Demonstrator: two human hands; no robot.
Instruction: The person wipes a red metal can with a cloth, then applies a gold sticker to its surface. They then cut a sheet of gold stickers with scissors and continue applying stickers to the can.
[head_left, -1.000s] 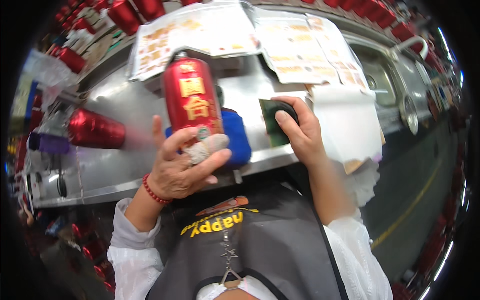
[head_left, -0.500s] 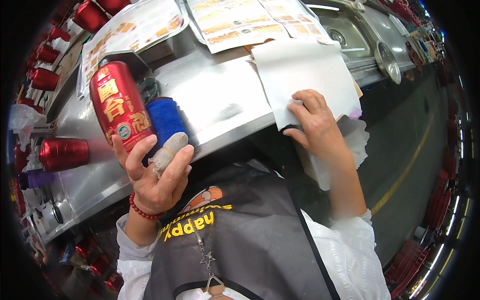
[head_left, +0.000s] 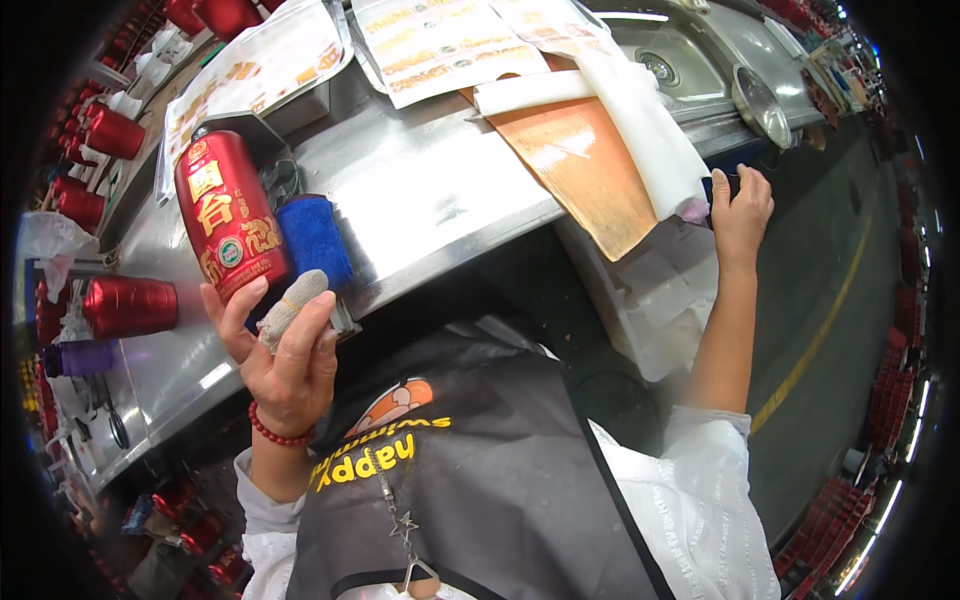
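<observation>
My left hand (head_left: 290, 375) is held up with its fingers apart. A grey cloth cover (head_left: 293, 303), bound with a band, wraps one finger. Behind its fingertips leans a red bottle (head_left: 228, 215) with gold lettering and a dark neck; whether they touch it, I cannot tell. A blue cloth pad (head_left: 314, 240) sits beside the bottle. To the right, my right hand (head_left: 743, 212) is spread beside the pinkish corner of a white sheet (head_left: 640, 125). That sheet is folded back over an orange-brown board (head_left: 580, 160). Something small and dark shows by the right thumb.
The metal worktable (head_left: 430, 190) has its edge before me. Printed decal sheets (head_left: 450, 45) and a tray (head_left: 265, 60) of decals lie at the back. A sink (head_left: 660, 60) and metal bowl (head_left: 760, 105) are at right. Red containers (head_left: 130, 307) stand left; a white bin (head_left: 650, 300) is below.
My right hand has moved right and away from me. The white sheet, which lay over the board, is now folded back to the right. My left hand has shifted only slightly.
</observation>
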